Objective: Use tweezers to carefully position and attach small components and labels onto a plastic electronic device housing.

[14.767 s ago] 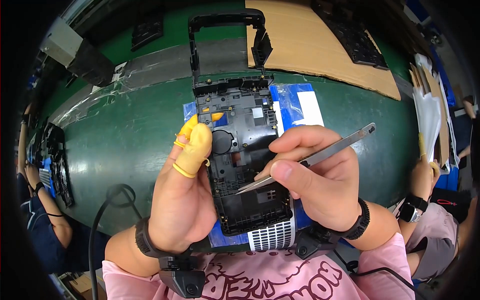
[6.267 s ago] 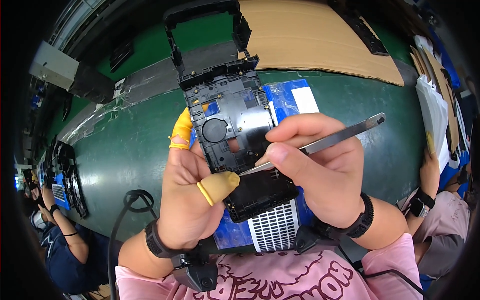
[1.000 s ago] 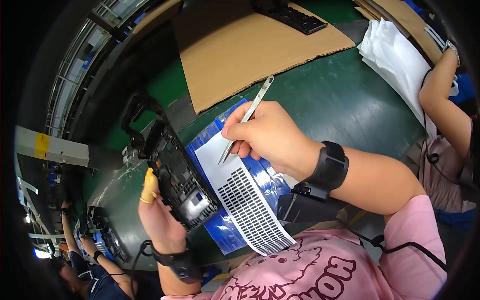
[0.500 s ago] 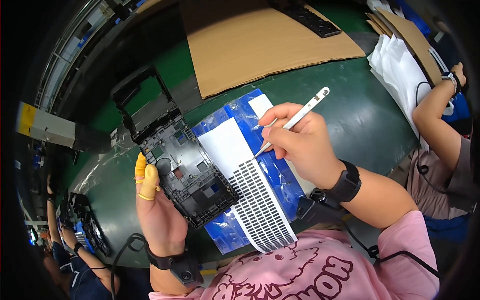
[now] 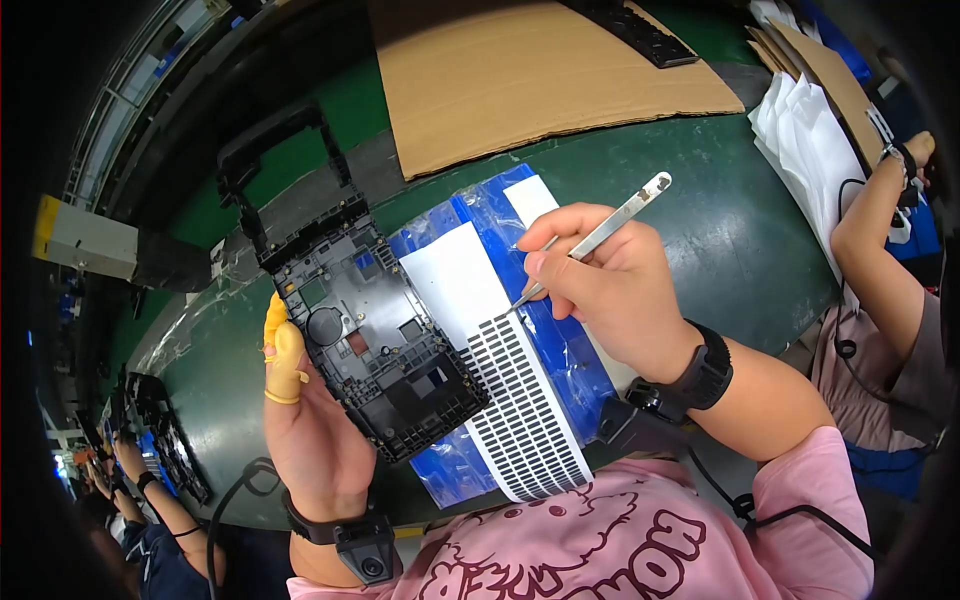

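Observation:
My left hand [image 5: 318,430], with yellow finger cots on the thumb and a finger, grips a black plastic housing [image 5: 372,335] by its left edge. The housing has a frame-like handle at its far end and a grey inner plate with ribs and small holes. In my right hand [image 5: 615,275] is a pair of metal tweezers [image 5: 625,210], held like a pen. Their tips touch or hover just over the top row of a white sheet of small black rectangular stickers [image 5: 520,400]. That sheet lies on a blue plastic-wrapped pad [image 5: 565,350], partly covered by the housing.
A large cardboard sheet [image 5: 540,90] lies at the far side of the green table [image 5: 700,210], with a black part [image 5: 650,40] on it. White sheets [image 5: 805,150] stand at the right beside another person's arm [image 5: 880,260]. More black parts [image 5: 165,430] and another worker are at the left.
The housing has shifted slightly right and toward me with my left hand. The tweezers stay at the top of the sticker sheet. The whole view has shifted a little.

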The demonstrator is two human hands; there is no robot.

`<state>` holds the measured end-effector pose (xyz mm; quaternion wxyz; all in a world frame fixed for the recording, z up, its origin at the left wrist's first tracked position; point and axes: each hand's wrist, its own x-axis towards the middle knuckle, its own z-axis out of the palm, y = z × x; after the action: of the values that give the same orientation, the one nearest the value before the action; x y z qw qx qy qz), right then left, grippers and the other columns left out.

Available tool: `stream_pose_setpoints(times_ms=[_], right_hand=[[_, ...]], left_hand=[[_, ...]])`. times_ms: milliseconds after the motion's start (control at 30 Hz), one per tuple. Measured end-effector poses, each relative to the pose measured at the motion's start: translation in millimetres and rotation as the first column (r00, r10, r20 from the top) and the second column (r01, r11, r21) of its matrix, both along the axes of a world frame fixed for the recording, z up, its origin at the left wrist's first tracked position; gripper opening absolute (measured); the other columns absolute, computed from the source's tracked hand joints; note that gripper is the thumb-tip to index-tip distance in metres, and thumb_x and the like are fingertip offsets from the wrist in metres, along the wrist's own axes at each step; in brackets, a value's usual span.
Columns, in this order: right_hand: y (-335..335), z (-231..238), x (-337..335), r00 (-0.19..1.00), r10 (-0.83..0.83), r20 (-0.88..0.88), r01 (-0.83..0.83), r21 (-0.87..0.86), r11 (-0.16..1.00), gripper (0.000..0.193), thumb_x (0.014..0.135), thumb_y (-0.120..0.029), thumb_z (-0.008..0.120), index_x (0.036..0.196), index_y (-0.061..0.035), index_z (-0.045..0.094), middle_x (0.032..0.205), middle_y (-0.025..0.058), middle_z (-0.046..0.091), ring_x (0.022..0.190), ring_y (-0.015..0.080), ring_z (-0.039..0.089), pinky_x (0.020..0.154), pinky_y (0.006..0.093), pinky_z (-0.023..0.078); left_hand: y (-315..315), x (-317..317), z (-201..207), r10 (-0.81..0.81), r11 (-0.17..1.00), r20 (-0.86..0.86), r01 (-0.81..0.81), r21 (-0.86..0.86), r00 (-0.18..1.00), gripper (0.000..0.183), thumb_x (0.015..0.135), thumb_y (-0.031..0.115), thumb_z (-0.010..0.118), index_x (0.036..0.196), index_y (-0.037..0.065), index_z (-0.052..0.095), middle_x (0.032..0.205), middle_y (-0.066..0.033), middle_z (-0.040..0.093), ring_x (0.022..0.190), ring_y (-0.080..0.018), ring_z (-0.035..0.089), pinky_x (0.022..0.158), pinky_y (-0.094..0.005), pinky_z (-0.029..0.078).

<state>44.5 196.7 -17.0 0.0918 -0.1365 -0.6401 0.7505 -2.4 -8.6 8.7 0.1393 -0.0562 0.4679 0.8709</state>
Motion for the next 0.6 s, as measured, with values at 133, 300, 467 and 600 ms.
stream_pose_setpoints(times_ms=[133, 300, 467, 600], right_hand=[[1.8, 1.1, -0.8, 1.000, -0.014, 0.002, 0.014, 0.012, 1.000, 0.008, 0.076, -0.002, 0.056, 0.084, 0.0005, 0.058, 0.062, 0.0001, 0.054, 0.049, 0.0032, 0.048, 0.045, 0.0163, 0.038], [-2.3, 34.3, -6.3, 0.997, 0.069, -0.041, -0.075, -0.171, 0.982, 0.010, 0.075, -0.003, 0.058, 0.084, 0.0017, 0.058, 0.064, 0.0013, 0.056, 0.050, 0.0036, 0.048, 0.044, 0.0164, 0.037], [-28.0, 32.4, -10.3, 0.981, 0.175, -0.088, -0.183, -0.087, 0.979, 0.016, 0.077, -0.006, 0.061, 0.089, 0.0020, 0.057, 0.067, 0.0047, 0.060, 0.052, 0.0035, 0.048, 0.045, 0.0160, 0.036], [-34.3, 23.5, 4.0, 0.959, 0.258, -0.120, -0.280, -0.244, 0.928, 0.022, 0.077, 0.000, 0.062, 0.098, 0.0037, 0.055, 0.079, 0.0065, 0.061, 0.069, 0.0065, 0.057, 0.056, 0.0166, 0.045]], left_hand=[[1.3, -2.7, -4.3, -0.010, 1.000, -0.022, 0.009, -0.026, 1.000, 0.035, 0.087, 0.020, 0.047, 0.119, 0.005, 0.042, 0.108, -0.0043, 0.051, 0.094, -0.0144, 0.051, 0.084, -0.0300, 0.043], [5.1, -2.6, 0.4, 0.004, 0.999, -0.084, -0.008, -0.045, 0.996, 0.037, 0.087, 0.018, 0.048, 0.120, 0.005, 0.039, 0.107, -0.0050, 0.051, 0.095, -0.0155, 0.050, 0.083, -0.0299, 0.042], [4.1, 0.9, -3.2, -0.135, 0.990, -0.051, 0.137, 0.045, 0.990, 0.040, 0.089, 0.024, 0.046, 0.124, 0.007, 0.038, 0.111, -0.0052, 0.052, 0.100, -0.0168, 0.051, 0.087, -0.0324, 0.043], [12.6, 9.7, 2.3, -0.156, 0.987, 0.038, 0.153, 0.054, 0.987, 0.044, 0.089, 0.026, 0.046, 0.127, 0.008, 0.033, 0.117, -0.0081, 0.048, 0.107, -0.0191, 0.048, 0.089, -0.0340, 0.041]])
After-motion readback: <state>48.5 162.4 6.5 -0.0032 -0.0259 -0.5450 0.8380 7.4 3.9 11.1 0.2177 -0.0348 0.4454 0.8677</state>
